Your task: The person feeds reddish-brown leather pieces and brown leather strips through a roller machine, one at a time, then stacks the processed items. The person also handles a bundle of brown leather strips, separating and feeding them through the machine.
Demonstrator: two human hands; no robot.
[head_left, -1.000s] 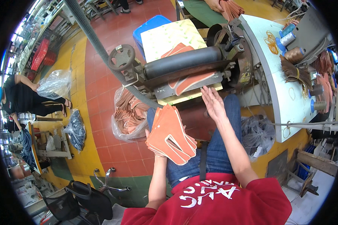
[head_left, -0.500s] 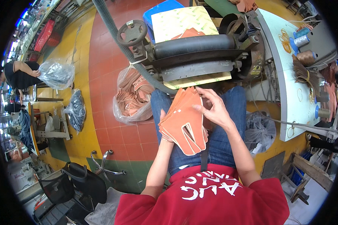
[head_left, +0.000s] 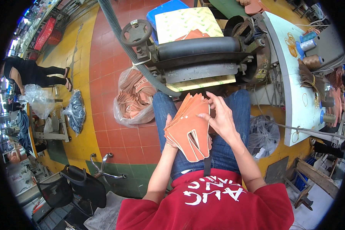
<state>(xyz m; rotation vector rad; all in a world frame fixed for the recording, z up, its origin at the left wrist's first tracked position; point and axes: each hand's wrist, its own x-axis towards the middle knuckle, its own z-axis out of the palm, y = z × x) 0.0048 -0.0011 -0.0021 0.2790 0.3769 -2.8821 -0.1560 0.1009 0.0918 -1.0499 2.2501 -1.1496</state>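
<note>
Over my lap I hold a fanned stack of salmon-coloured cut pieces (head_left: 183,128), leather-like, with pale edges and a slot in the lower part. My left hand (head_left: 169,132) is wrapped round the stack's left side, its thumb up along the edge and its other fingers mostly hidden underneath. At the upper right edge, my right hand (head_left: 223,119) has its thumb on the top piece and its fingertips at the edges of the pieces. The stack's far ends are spread like a fan.
A roller machine (head_left: 199,46) with a handwheel (head_left: 136,33) stands ahead, a patterned yellow board (head_left: 188,23) behind its roller. Left of my knees sits a clear bag (head_left: 132,101) of similar pieces. A white table (head_left: 291,76) with thread spools is at right. Another person (head_left: 30,73) stands far left.
The stack has come slightly nearer to me and its far ends are fanned wider. My right hand has shifted along its edge. At far left, the other person has moved with a plastic bag.
</note>
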